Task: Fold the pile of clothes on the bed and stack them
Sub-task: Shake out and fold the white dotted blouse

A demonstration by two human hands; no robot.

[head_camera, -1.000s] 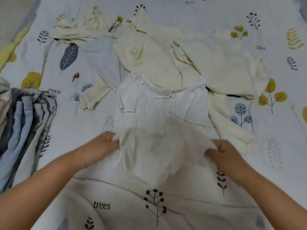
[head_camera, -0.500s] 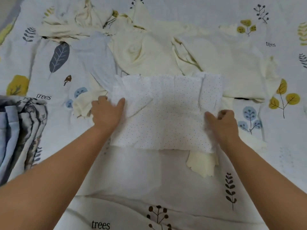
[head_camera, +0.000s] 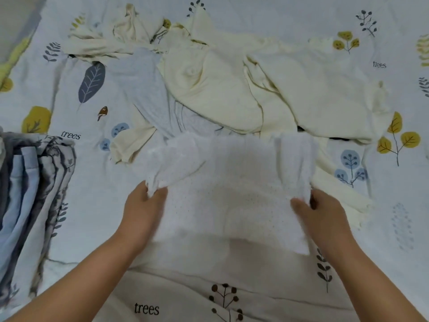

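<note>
Dotted white garment (head_camera: 232, 182) (soft, rectangular), sleeves pinched, left hand (head_camera: 144, 205), right hand (head_camera: 322, 210)

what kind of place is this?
Most likely a bedroom: the whole surface is a bed under a tree-print sheet, with loose cream clothes heaped on it and a folded stack at the left.

The bedsheet (head_camera: 290, 10) under my hands carries the printed word "trees": once near me at the lower left, once at the left by the folded stack (head_camera: 30, 194), once blurred at far right.
</note>
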